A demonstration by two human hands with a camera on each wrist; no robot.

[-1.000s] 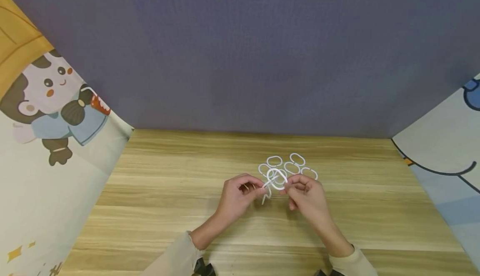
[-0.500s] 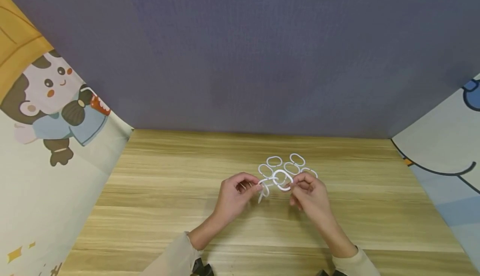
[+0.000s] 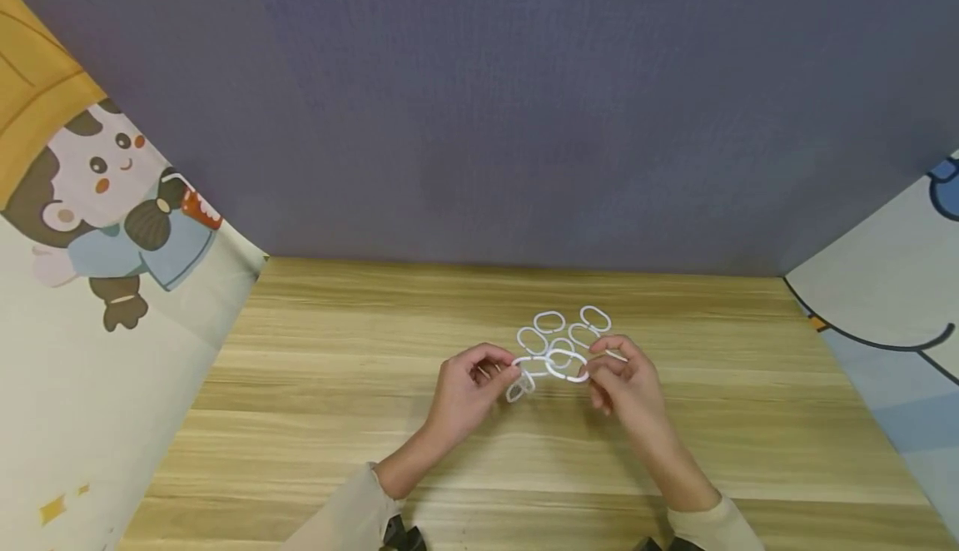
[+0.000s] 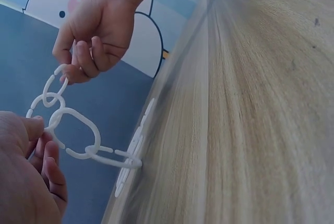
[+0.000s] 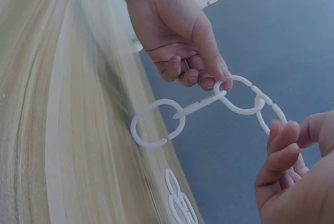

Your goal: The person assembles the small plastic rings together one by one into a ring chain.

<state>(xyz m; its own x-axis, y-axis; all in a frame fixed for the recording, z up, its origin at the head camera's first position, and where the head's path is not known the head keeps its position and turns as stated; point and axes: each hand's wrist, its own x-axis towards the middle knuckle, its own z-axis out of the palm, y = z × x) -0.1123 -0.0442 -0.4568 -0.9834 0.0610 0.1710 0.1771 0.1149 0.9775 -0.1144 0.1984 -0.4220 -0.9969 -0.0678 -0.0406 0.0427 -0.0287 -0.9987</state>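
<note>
My left hand [image 3: 472, 384] pinches a white plastic chain link [image 3: 530, 365] between thumb and fingers, above the wooden table. Two more joined links hang from it, the lower one [image 5: 156, 123] close to the table in the right wrist view. On the other side, an end link [image 3: 567, 365] passes through the held one. My right hand [image 3: 625, 380] holds this end link at its far side, its index finger raised a little off it. Small gaps show in the links' sides, as on the end link [image 4: 55, 85] in the left wrist view.
Several loose white links [image 3: 549, 322] lie flat on the wooden table [image 3: 337, 326] just beyond my hands. A grey-blue panel [image 3: 479, 118] rises at the table's far edge. Cartoon-printed walls [image 3: 172, 326] stand at left and right.
The right hand has moved slightly right and the end link has turned flatter. The two links between my hands are now drawn out in a line. The right index finger has lifted.
</note>
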